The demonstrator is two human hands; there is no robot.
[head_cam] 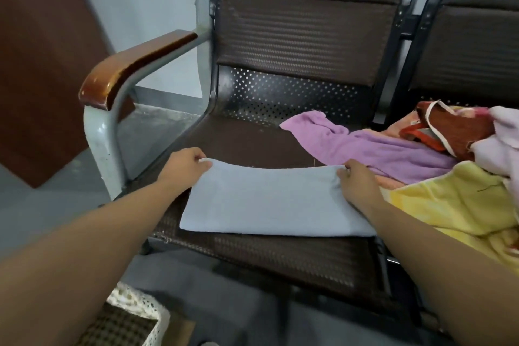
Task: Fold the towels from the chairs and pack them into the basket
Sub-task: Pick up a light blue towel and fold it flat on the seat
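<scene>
Left grip (186, 167) and right grip (358, 181) pinch the blue towel's (266, 202) far corners mid-fold; the right pile (379, 150) lies unfolded, basket (140, 307) seemingly unpacked.

A pale blue cloth towel (269, 199), folded into a long rectangle, lies flat on the dark brown woven seat of a metal-framed chair (247, 143). Its far corners are pinched by the left hand (185, 166) and the right hand (356, 180). Just beside it, a crumpled lilac towel (365, 149) touches a rumpled yellow towel (455, 205). A white perforated basket (146, 306) stands on the floor below.
</scene>
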